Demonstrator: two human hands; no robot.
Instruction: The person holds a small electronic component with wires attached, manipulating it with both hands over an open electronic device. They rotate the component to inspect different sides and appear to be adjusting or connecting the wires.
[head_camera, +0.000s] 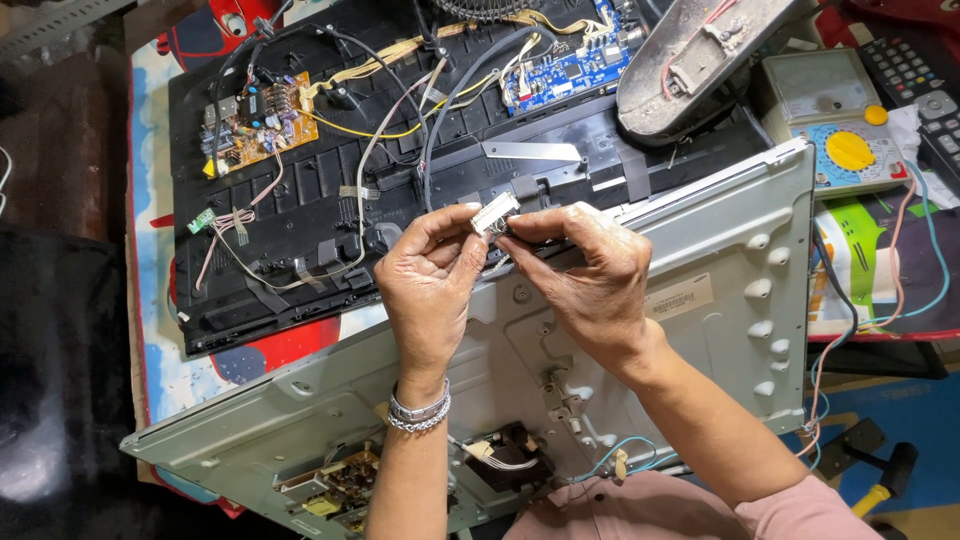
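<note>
My left hand (428, 285) and my right hand (588, 275) meet above the top edge of a grey metal television back panel (740, 240). Together they pinch a small white cable connector (494, 213) between thumbs and fingertips. A dark grey cable (452, 100) runs from the connector up toward a blue circuit board (570, 65). A silver bracelet is on my left wrist.
A black plastic rear cover (300, 200) lies behind the panel, carrying a brown power board (262, 118) and loose wires. A multimeter with a yellow dial (845, 130) and a remote control (915, 75) sit at the right. Black boards show at the panel's lower edge (505, 455).
</note>
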